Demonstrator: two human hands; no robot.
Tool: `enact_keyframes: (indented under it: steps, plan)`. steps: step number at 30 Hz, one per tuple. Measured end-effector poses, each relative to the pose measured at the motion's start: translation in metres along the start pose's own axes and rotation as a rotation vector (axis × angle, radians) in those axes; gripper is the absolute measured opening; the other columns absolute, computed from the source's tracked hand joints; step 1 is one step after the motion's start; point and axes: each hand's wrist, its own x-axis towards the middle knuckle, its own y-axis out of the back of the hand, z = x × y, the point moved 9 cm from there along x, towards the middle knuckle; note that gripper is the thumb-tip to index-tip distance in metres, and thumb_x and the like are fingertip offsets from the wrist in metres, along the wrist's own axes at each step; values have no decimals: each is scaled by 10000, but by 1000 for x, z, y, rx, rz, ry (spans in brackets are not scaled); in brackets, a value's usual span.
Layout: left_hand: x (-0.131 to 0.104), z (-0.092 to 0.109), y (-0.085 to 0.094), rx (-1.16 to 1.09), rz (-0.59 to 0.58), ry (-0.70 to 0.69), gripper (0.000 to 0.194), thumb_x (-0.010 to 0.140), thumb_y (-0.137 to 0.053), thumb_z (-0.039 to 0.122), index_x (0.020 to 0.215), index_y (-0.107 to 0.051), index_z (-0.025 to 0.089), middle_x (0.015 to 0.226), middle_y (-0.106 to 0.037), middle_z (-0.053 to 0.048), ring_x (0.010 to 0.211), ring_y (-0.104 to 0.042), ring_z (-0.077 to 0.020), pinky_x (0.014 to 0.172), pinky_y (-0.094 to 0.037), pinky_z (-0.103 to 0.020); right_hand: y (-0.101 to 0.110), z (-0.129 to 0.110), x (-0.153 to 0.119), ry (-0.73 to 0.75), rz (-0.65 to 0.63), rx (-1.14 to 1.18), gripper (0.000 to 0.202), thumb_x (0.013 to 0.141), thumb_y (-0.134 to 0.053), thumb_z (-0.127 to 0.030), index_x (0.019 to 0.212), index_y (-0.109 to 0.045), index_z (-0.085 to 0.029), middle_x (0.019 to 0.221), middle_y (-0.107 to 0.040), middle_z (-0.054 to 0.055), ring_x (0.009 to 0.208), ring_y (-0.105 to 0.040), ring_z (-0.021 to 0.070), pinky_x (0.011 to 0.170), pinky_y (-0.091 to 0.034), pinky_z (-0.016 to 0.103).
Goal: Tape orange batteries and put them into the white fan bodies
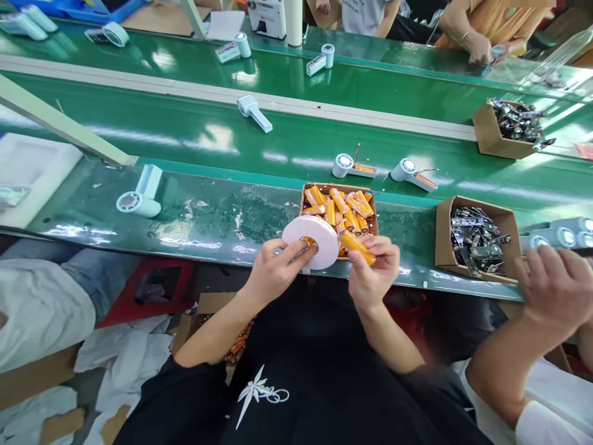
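My left hand (273,272) is closed on a white roll of tape (325,244), with fingertips at its centre hole. The roll is flat and round and tilts toward me. In my right hand (374,278) an orange cylindrical battery (356,247) is pinched between thumb and fingers, just right of the roll. Behind both hands a cardboard box (340,185) holds several orange wrapped batteries with thin wires. The roll hides part of its near left corner.
Light-blue handheld fan bodies (343,165) lie along the green conveyor (185,117); two contain batteries. A carton (445,244) of circuit boards stands right, near a co-worker's hand (556,281). Another fan body (139,201) lies left. A slanted post (65,117) crosses the left side.
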Motion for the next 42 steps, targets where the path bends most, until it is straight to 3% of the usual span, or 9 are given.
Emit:
enact_keyframes:
  steps: [10,16,20,25,29,32,35,39,42]
  plan:
    - [8,3,3,123,-11,-69,440,968,-704,113,1359,-724,314,1249,-774,-1,908,-480,-213,795,-450,-336,-13,36,11,-667,-608,-62,565,722,-973,-352,1226,-752,-225,1086,-805,49,1014,-779,264,964,-678,451]
    - [21,30,15,153,194,171,367,939,-792,413,1214,-772,171,880,-729,-103,912,-473,-258,788,-370,-426,-14,38,3,-456,88,223,510,754,-946,-463,1126,-657,-269,1109,-803,32,1055,-787,243,977,-667,447]
    - [10,35,5,50,131,252,375,917,-809,475,1188,-778,218,854,-714,-81,919,-518,-255,810,-355,-448,2,36,40,-403,44,251,438,757,-954,-392,1081,-692,-256,1097,-794,20,1027,-787,210,963,-666,386]
    - [-49,-66,-26,-90,-192,446,499,842,-878,446,1295,-753,280,1145,-767,-83,1086,-557,-298,963,-438,-479,100,-22,121,192,163,168,320,755,-947,-444,1018,-780,-371,1141,-775,-56,1131,-739,160,1114,-584,351]
    - [-92,-186,-24,-249,-278,677,416,939,-731,514,1265,-761,257,1255,-748,-86,1188,-605,-291,1087,-499,-462,115,20,94,-140,58,-159,348,847,-838,-392,1132,-730,-562,1189,-767,-93,1198,-734,290,1219,-431,717]
    - [-121,-286,24,192,-141,1018,441,1008,-590,488,1319,-724,205,1435,-647,-148,1355,-534,-350,1189,-417,-537,140,30,59,-191,122,-259,405,765,-853,-401,1070,-722,-633,1240,-762,-133,1236,-711,393,1120,-436,825]
    - [-140,-353,42,467,-384,1235,499,997,-563,459,1387,-681,170,1484,-573,-219,1364,-505,-441,1114,-452,-601,183,29,45,-214,230,-315,376,694,-862,-466,990,-726,-655,1205,-779,-146,1253,-683,449,1045,-469,837]
    - [-80,-366,-24,325,-750,888,444,973,-569,392,1336,-714,182,1349,-640,-184,1184,-621,-367,1058,-512,-493,202,22,60,-249,233,-348,473,668,-913,-480,1087,-724,-592,1139,-805,-9,1160,-743,416,1032,-533,765]
    - [25,-294,-110,124,-780,278,395,959,-567,266,1315,-727,202,1417,-614,-143,1278,-559,-320,1171,-435,-450,157,10,100,-104,216,-229,588,467,-1039,-366,981,-760,-428,795,-784,51,869,-807,387,807,-635,630]
